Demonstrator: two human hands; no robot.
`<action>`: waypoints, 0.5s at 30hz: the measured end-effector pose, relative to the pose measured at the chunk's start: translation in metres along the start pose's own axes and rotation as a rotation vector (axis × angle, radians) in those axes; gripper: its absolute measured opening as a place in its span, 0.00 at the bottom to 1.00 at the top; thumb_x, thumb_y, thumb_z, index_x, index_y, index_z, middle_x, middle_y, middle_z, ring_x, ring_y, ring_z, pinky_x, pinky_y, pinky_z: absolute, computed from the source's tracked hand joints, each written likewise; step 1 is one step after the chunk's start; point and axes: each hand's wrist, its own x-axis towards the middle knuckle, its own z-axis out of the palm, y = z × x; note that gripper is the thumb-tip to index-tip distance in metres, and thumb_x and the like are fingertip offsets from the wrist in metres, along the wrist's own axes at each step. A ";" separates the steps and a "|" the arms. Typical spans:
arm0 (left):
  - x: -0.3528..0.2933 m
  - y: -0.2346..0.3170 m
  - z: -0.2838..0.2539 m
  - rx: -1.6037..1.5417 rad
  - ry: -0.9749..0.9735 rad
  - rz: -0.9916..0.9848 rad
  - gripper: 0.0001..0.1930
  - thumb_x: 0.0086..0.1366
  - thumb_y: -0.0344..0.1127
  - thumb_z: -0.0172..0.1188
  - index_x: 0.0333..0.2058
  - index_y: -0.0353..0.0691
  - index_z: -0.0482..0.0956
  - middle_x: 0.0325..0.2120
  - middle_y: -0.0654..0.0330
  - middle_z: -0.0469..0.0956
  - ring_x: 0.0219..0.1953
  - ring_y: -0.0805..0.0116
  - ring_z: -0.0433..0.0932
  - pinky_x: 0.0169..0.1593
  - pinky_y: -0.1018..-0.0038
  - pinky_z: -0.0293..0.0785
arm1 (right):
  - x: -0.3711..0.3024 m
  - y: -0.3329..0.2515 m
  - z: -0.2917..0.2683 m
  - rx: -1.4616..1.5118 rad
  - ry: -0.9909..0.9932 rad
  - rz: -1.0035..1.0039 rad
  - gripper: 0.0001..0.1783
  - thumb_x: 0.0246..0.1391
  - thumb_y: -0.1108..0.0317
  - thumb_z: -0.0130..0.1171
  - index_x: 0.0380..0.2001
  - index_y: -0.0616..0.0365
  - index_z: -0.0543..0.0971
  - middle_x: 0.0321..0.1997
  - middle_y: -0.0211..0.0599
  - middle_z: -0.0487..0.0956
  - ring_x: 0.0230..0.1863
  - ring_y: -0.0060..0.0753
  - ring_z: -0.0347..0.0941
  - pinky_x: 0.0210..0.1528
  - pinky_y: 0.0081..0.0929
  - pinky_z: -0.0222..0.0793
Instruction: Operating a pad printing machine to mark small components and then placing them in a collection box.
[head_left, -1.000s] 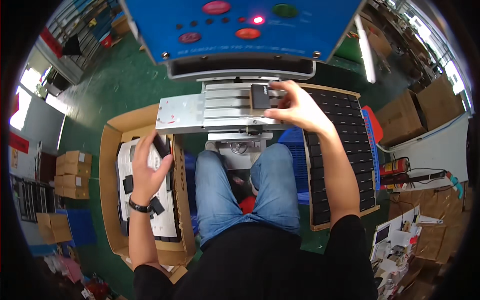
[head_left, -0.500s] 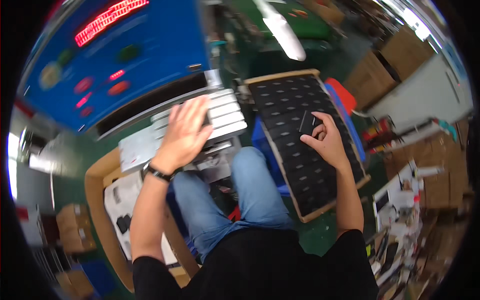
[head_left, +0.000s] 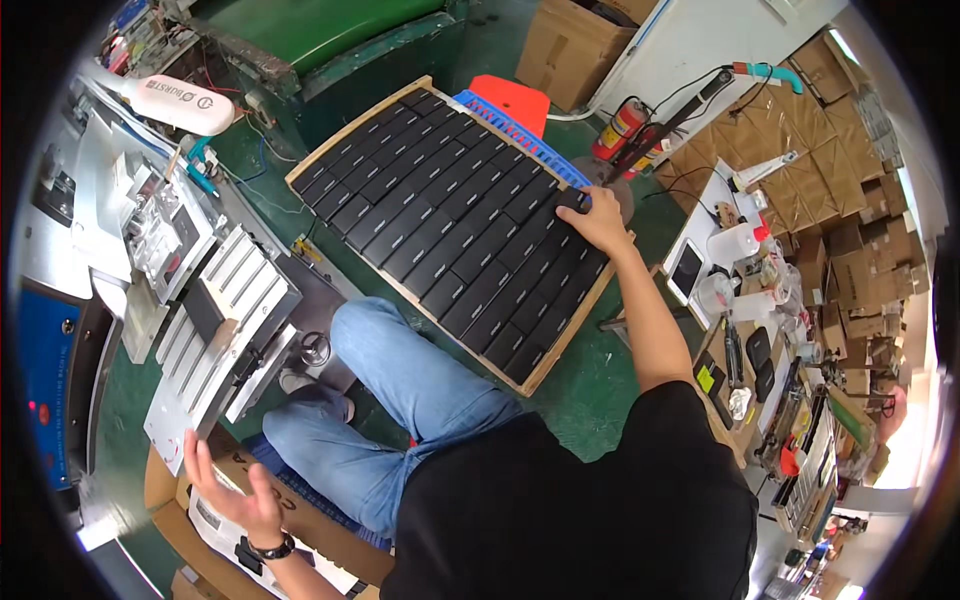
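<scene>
My right hand (head_left: 603, 222) is at the far right edge of a wooden-rimmed tray (head_left: 540, 378), thumb and fingers closed around a small flat black box (head_left: 571, 197). Rows of similar black boxes (head_left: 440, 220), each with a small pale mark, cover the tray. Over an open cardboard carton (head_left: 165, 525) at lower left, my left hand (head_left: 235, 500) is empty, its fingers spread. Another dark flat piece (head_left: 203, 308) lies across a slotted metal fixture (head_left: 240, 275) on the machine to my left.
A blue machine panel (head_left: 40, 375) stands at far left, and a white bottle-shaped thing (head_left: 180, 104) hangs at upper left. Beyond the tray are a red plastic piece (head_left: 510, 103) and fire extinguishers (head_left: 625, 125). A cluttered workbench (head_left: 715, 215) holds bottles and a phone on the right.
My view has swung right. The right hand has carried its black box to the tray's far right edge. My left hand has left the slotted fixture and drawn back toward the carton.
</scene>
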 end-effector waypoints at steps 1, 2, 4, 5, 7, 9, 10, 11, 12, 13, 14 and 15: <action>-0.017 -0.012 -0.013 0.003 -0.004 -0.004 0.32 0.77 0.49 0.59 0.72 0.37 0.71 0.75 0.45 0.68 0.76 0.46 0.67 0.79 0.49 0.59 | 0.001 -0.002 0.003 -0.003 -0.009 -0.015 0.43 0.55 0.38 0.72 0.61 0.65 0.81 0.58 0.53 0.79 0.57 0.56 0.77 0.64 0.42 0.74; -0.034 -0.025 -0.028 0.109 -0.043 -0.142 0.31 0.75 0.43 0.62 0.72 0.37 0.71 0.75 0.45 0.67 0.76 0.45 0.67 0.79 0.51 0.59 | 0.001 -0.004 0.006 -0.005 -0.018 -0.030 0.42 0.56 0.38 0.72 0.60 0.65 0.82 0.58 0.53 0.79 0.57 0.56 0.77 0.63 0.42 0.74; -0.082 -0.070 -0.067 0.262 -0.142 -0.379 0.32 0.71 0.34 0.64 0.72 0.37 0.71 0.76 0.45 0.65 0.77 0.43 0.65 0.79 0.52 0.58 | 0.002 -0.004 0.011 -0.003 -0.033 -0.046 0.42 0.56 0.39 0.72 0.60 0.64 0.82 0.57 0.52 0.79 0.57 0.55 0.77 0.63 0.41 0.74; -0.113 -0.097 -0.085 0.307 -0.197 -0.480 0.34 0.69 0.31 0.64 0.73 0.37 0.70 0.77 0.44 0.64 0.78 0.43 0.63 0.80 0.53 0.58 | 0.005 -0.003 0.014 0.021 -0.038 -0.044 0.41 0.56 0.39 0.71 0.59 0.64 0.83 0.57 0.51 0.79 0.57 0.54 0.77 0.62 0.41 0.74; -0.167 -0.124 -0.110 0.337 -0.301 -0.573 0.35 0.68 0.30 0.64 0.74 0.38 0.69 0.78 0.44 0.62 0.79 0.42 0.62 0.80 0.53 0.57 | 0.009 0.005 0.018 0.069 -0.047 -0.038 0.39 0.57 0.40 0.71 0.57 0.64 0.84 0.58 0.50 0.79 0.57 0.53 0.77 0.61 0.40 0.74; -0.199 -0.128 -0.117 0.345 -0.501 -0.721 0.38 0.66 0.29 0.63 0.76 0.40 0.67 0.79 0.42 0.60 0.80 0.41 0.58 0.81 0.54 0.55 | 0.013 0.001 0.019 0.085 -0.027 -0.035 0.36 0.57 0.40 0.70 0.55 0.63 0.85 0.56 0.51 0.80 0.56 0.53 0.78 0.59 0.41 0.75; -0.213 -0.126 -0.119 0.331 -0.596 -0.778 0.40 0.65 0.28 0.62 0.77 0.41 0.67 0.79 0.41 0.59 0.81 0.41 0.57 0.81 0.54 0.54 | 0.014 -0.003 0.019 0.080 -0.004 -0.034 0.35 0.58 0.41 0.69 0.53 0.64 0.86 0.54 0.52 0.81 0.54 0.54 0.79 0.58 0.43 0.76; -0.226 -0.127 -0.119 0.340 -0.584 -0.799 0.40 0.65 0.28 0.62 0.77 0.41 0.67 0.79 0.41 0.59 0.81 0.41 0.57 0.81 0.54 0.54 | 0.014 -0.009 0.018 0.086 -0.016 -0.056 0.35 0.58 0.41 0.69 0.53 0.64 0.86 0.54 0.52 0.81 0.54 0.54 0.79 0.58 0.43 0.76; -0.240 -0.134 -0.121 0.306 -0.627 -0.817 0.40 0.65 0.28 0.62 0.77 0.41 0.66 0.79 0.40 0.59 0.81 0.40 0.57 0.81 0.54 0.54 | 0.012 -0.019 0.016 -0.011 0.019 -0.117 0.34 0.58 0.42 0.69 0.52 0.64 0.86 0.52 0.54 0.82 0.52 0.56 0.80 0.57 0.45 0.77; -0.256 -0.140 -0.126 0.273 -0.668 -0.837 0.40 0.66 0.28 0.63 0.77 0.41 0.66 0.79 0.40 0.59 0.80 0.39 0.57 0.81 0.54 0.55 | 0.011 -0.028 0.011 -0.105 0.055 -0.182 0.33 0.58 0.43 0.69 0.52 0.64 0.86 0.51 0.56 0.83 0.50 0.58 0.81 0.55 0.47 0.78; -0.255 -0.137 -0.131 0.294 -0.650 -0.778 0.38 0.67 0.29 0.63 0.77 0.41 0.67 0.78 0.40 0.60 0.79 0.38 0.60 0.80 0.54 0.57 | 0.009 -0.048 -0.003 -0.102 -0.037 -0.125 0.34 0.58 0.42 0.71 0.52 0.66 0.86 0.50 0.58 0.85 0.49 0.63 0.82 0.55 0.50 0.79; -0.254 -0.136 -0.129 0.308 -0.650 -0.745 0.36 0.67 0.29 0.64 0.74 0.40 0.70 0.77 0.40 0.63 0.76 0.39 0.63 0.79 0.53 0.59 | 0.017 -0.030 0.008 -0.049 0.058 -0.192 0.35 0.59 0.42 0.72 0.54 0.65 0.86 0.53 0.58 0.86 0.51 0.63 0.83 0.56 0.48 0.80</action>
